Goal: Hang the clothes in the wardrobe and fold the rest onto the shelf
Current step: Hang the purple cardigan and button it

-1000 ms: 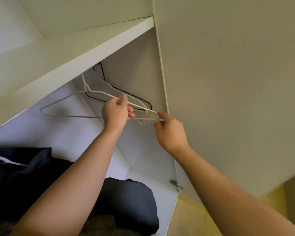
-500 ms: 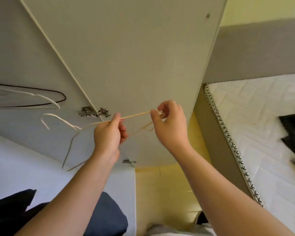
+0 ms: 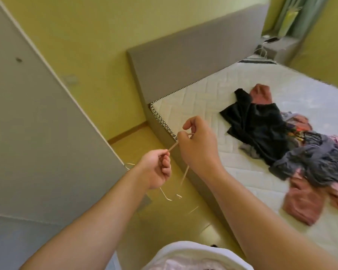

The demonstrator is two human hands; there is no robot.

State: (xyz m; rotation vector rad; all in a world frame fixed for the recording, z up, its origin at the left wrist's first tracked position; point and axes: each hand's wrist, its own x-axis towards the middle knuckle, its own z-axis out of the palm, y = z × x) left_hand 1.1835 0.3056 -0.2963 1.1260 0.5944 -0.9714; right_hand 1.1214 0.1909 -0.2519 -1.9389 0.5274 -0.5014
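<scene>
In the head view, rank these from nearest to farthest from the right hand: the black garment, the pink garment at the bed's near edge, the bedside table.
From the right hand:
1. Black garment, to its right on the mattress.
2. Pink garment, lower right, near the bed's edge.
3. Bedside table, far upper right beyond the headboard.

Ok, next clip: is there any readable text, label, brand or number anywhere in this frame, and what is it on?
None can be read.
Wire hangers held by the left hand and right hand: no markings.
Clothes pile on the mattress: a colourful patch, too blurred to tell whether it is print.
Wardrobe door: plain.
</scene>
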